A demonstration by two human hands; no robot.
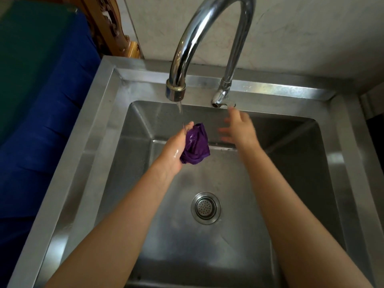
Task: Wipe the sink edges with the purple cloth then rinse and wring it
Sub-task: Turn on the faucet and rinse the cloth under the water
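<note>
Cloth (pixel 196 143) under spout (pixel 175 90), above sink (pixel 342 163), drain (pixel 205 207) nearer

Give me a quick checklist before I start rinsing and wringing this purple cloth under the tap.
1. Water running from the faucet spout: ok, a thin stream falls.
2. Purple cloth held in the left hand: ok, bunched in the grip.
3. Cloth under the stream: not ok, water lands on the fingers at its edge.
4. Right hand free to help wring: ok, open, blurred, near the tap handle.
5. Drain strainer clear: ok.
6. Sink edges wiped: cannot tell.
</note>
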